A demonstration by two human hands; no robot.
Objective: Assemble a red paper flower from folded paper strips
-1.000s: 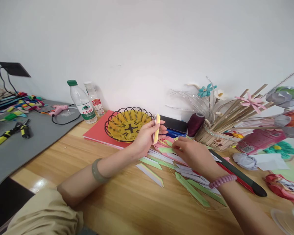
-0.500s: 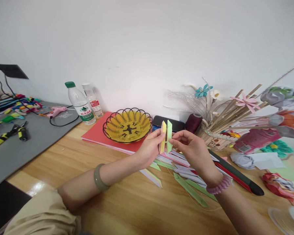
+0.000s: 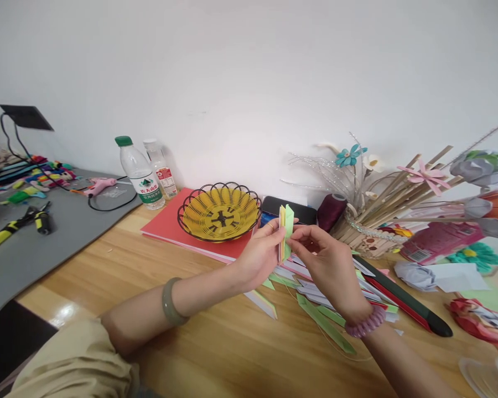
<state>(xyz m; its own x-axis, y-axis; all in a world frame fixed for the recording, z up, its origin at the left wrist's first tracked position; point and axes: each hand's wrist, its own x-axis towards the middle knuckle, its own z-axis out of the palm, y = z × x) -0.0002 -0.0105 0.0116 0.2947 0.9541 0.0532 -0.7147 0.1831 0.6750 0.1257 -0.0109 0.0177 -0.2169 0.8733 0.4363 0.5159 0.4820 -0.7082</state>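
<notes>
My left hand [image 3: 262, 255] is closed on a small stack of folded paper strips [image 3: 282, 243], yellow and pale, held upright above the table. A folded green paper strip [image 3: 289, 229] stands against the right side of that stack. With thumb and forefinger my right hand [image 3: 321, 257] pinches the green strip at its right edge. Below both hands lie loose folded strips in white, pink and green, among them a long green strip [image 3: 330, 326]. My hands hide part of this pile.
A yellow woven basket [image 3: 219, 215] sits on red paper [image 3: 161, 221], beside two bottles [image 3: 143, 179]. A black-and-red paper trimmer [image 3: 410, 301], a purple thread spool [image 3: 331, 211] and crafted flowers [image 3: 427, 174] are at the right. Pliers [image 3: 16, 226] and a pink glue gun [image 3: 102, 185] lie on a grey mat [image 3: 78, 237].
The green strip, apart from the stack before, now rests against it. My hands have come closer together, and the whole view has shifted slightly.
</notes>
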